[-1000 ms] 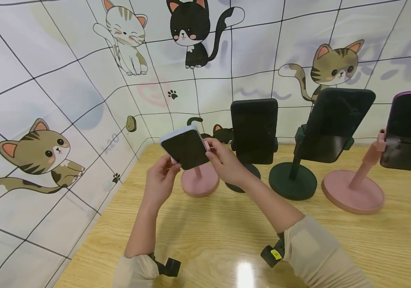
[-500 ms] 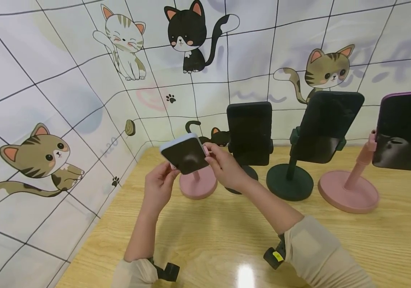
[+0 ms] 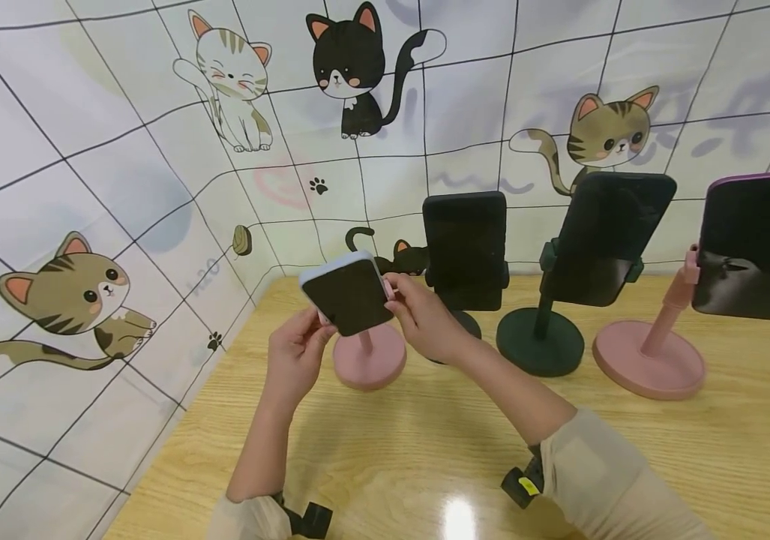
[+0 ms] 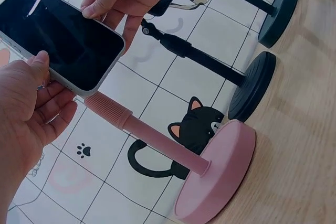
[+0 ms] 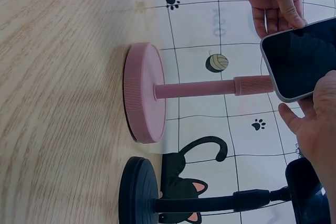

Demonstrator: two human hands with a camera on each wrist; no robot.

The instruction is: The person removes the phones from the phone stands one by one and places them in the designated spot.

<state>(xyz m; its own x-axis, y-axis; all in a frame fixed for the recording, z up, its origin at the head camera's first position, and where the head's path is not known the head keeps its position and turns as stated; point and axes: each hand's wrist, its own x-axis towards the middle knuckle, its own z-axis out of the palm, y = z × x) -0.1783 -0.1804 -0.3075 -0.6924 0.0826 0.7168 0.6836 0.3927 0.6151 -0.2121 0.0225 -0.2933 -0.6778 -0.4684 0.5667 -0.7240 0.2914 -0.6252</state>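
Note:
A phone (image 3: 351, 296) with a dark screen and a pale case leans back on top of a pink phone stand (image 3: 369, 358). My left hand (image 3: 295, 349) holds its left edge, thumb at the rim and fingers underneath. At the opposite edge, my right hand (image 3: 425, 319) pinches beside a small pink clamp arm (image 3: 387, 287). In the left wrist view, the stand's pink post (image 4: 163, 142) runs from the round base up to the phone's underside. Most of the clamp is hidden behind the phone and my fingers.
To the right stand a black stand's phone (image 3: 465, 251), a dark green stand (image 3: 540, 341) with a phone, and another pink stand (image 3: 648, 358) with a purple-edged phone. They rest on a wooden table (image 3: 385, 450). A cat-print sheet (image 3: 121, 187) hangs behind and to the left.
The head view has shifted slightly, so the stands appear lower and further left. Both hands keep their hold at the phone's edges, with little visible movement against the pink stand.

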